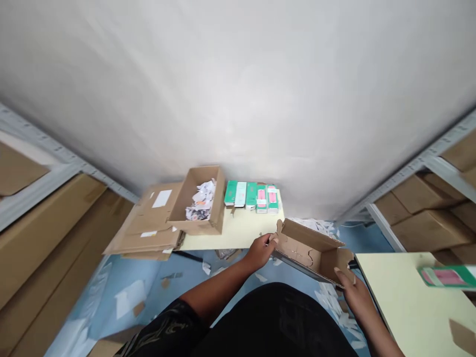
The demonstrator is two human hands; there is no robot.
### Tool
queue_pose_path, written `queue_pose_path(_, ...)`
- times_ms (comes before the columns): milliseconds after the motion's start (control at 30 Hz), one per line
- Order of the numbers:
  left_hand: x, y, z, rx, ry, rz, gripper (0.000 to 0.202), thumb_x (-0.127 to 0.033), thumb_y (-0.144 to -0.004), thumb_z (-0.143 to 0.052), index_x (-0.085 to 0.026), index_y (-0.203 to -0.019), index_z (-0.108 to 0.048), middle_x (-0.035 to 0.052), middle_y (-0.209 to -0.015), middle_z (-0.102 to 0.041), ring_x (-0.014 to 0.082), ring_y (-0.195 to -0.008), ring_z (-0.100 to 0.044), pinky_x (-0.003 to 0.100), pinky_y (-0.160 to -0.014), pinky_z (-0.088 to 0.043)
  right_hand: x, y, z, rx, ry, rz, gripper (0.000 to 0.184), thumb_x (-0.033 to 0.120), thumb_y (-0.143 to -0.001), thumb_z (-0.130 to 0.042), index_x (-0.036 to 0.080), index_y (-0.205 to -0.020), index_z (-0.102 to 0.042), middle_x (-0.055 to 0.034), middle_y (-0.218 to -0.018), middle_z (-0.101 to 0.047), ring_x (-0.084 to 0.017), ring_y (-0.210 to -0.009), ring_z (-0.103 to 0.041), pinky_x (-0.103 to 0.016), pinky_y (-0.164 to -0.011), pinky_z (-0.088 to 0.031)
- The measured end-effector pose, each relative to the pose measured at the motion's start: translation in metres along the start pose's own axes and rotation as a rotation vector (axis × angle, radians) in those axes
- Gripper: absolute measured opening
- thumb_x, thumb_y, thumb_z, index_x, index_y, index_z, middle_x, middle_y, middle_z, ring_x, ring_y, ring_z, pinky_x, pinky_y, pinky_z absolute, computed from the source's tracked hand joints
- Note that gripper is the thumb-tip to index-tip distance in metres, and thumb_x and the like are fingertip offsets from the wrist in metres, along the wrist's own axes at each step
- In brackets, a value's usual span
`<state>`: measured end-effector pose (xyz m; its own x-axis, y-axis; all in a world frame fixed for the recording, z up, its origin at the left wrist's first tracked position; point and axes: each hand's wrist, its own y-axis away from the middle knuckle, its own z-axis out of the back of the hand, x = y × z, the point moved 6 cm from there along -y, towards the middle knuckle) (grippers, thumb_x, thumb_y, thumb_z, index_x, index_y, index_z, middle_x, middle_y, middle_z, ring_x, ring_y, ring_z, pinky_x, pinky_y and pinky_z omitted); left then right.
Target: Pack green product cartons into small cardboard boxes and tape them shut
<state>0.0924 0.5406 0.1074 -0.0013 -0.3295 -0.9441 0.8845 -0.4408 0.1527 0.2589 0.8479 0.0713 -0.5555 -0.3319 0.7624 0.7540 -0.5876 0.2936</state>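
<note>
An open cardboard box point(297, 247) is held in the air between my two hands, beyond the front of my body. Its lid flap stands up along the far side and the inside looks bare. My left hand point(261, 252) grips the box's left end, thumb on the side flap. At the right end, my right hand point(349, 287) is closed round the other side flap, thumb inside the edge. Behind the box, several small green and white cartons point(251, 195) stand in a row on a pale yellow table point(238, 230), some with pink panels.
Left on the table, a cardboard box point(217, 225) holds paper scraps, beside stacked flattened cardboard point(148, 218). A second table point(394, 282) at right bears a green and pink carton point(444, 275). Shelves with brown boxes point(431, 230) flank both sides. Paper litters the blue floor point(148, 282).
</note>
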Motion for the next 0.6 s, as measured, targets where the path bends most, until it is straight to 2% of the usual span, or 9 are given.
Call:
queue_pose_path(100,0.017,0.012,0.042,-0.11,0.031,0.008,0.042,-0.049,-0.098,-0.048,-0.02,-0.112,-0.074,0.0058,-0.102,-0.076,0.0251,-0.095,-0.068,0.034,-0.085,-0.052,0.03,-0.01,-0.041,0.109,0.021,0.023,0.052,0.065,-0.073,-0.059,0.022,-0.097,-0.076,-0.012,-0.101,-0.08,-0.039,-0.107,-0.072,-0.045,-0.09,-0.057)
queue_pose_path(200,0.031,0.024,0.071,-0.182,0.038,-0.009,0.047,-0.051,-0.1,-0.046,-0.02,-0.123,-0.072,0.0079,-0.114,-0.075,0.0261,-0.105,-0.068,0.036,-0.092,-0.052,0.054,-0.025,-0.07,0.169,0.075,0.067,0.047,0.063,-0.07,-0.059,0.023,-0.089,-0.075,-0.0115,-0.099,-0.08,-0.039,-0.106,-0.071,-0.046,-0.092,-0.055)
queue_pose_path(300,0.038,0.038,0.098,-0.283,-0.02,-0.061,0.047,-0.051,-0.102,-0.044,-0.021,-0.126,-0.071,0.0101,-0.123,-0.073,0.0265,-0.114,-0.066,0.037,-0.1,-0.05,0.076,-0.044,-0.101,0.28,0.066,0.082,0.044,0.061,-0.07,-0.059,0.023,-0.085,-0.075,-0.0104,-0.095,-0.079,-0.037,-0.1,-0.073,-0.044,-0.085,-0.058)
queue_pose_path(400,0.038,0.054,0.134,-0.472,-0.139,-0.069,0.043,-0.048,-0.102,-0.045,-0.022,-0.123,-0.072,0.0103,-0.125,-0.071,0.0258,-0.117,-0.064,0.037,-0.104,-0.048,0.097,-0.059,-0.131,0.41,0.04,0.058,0.044,0.059,-0.069,-0.059,0.022,-0.088,-0.074,-0.0094,-0.092,-0.079,-0.035,-0.089,-0.075,-0.041,-0.072,-0.06)
queue_pose_path(467,0.034,0.064,0.162,-0.59,-0.232,-0.044,0.039,-0.046,-0.101,-0.049,-0.023,-0.121,-0.072,0.0097,-0.121,-0.072,0.0248,-0.112,-0.066,0.036,-0.101,-0.05,0.112,-0.065,-0.149,0.48,0.036,0.066,0.044,0.058,-0.068,-0.059,0.022,-0.089,-0.074,-0.0097,-0.094,-0.079,-0.034,-0.087,-0.076,-0.039,-0.069,-0.061)
queue_pose_path(600,0.025,0.067,0.232,-0.73,-0.41,0.065,0.032,-0.04,-0.097,-0.055,-0.024,-0.116,-0.074,0.0071,-0.114,-0.073,0.0238,-0.104,-0.067,0.035,-0.097,-0.051,0.135,-0.069,-0.175,0.589,0.042,0.094,0.047,0.057,-0.066,-0.061,0.02,-0.092,-0.072,-0.0109,-0.1,-0.078,-0.034,-0.091,-0.075,-0.038,-0.069,-0.063)
